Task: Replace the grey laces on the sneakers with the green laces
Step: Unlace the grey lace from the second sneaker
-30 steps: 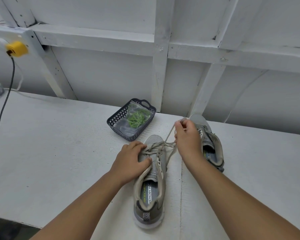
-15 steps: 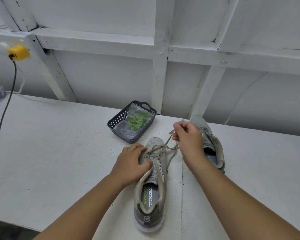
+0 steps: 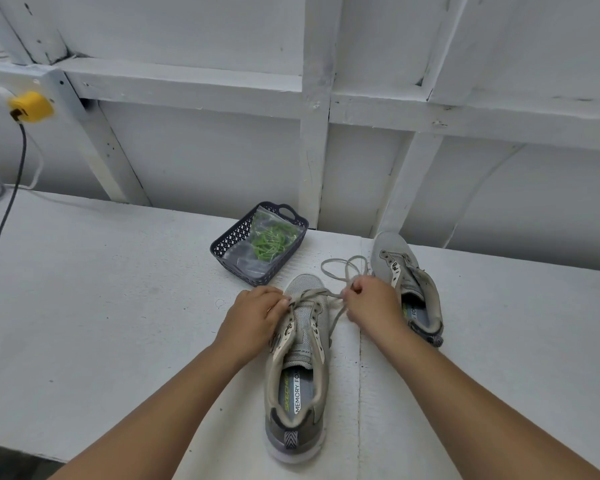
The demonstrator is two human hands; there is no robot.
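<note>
On the desk (image 3: 84, 306), a basket (image 3: 236, 237) sits behind the near sneaker (image 3: 300, 368); another sneaker (image 3: 409, 282) lies right.

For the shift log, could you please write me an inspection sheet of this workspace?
Surface: white painted bench, scuffed.
Job's things: near grey mesh sneaker, partly unlaced; grey lace looped loose beyond it; second grey sneaker, unlaced; bagged green laces in dark plastic basket.
Clutter: nothing seen.
Hands: left hand rests on the near sneaker; right hand pinches the lace.
Cables: dark cable from yellow plug.
Surroundings: white timber wall.
</note>
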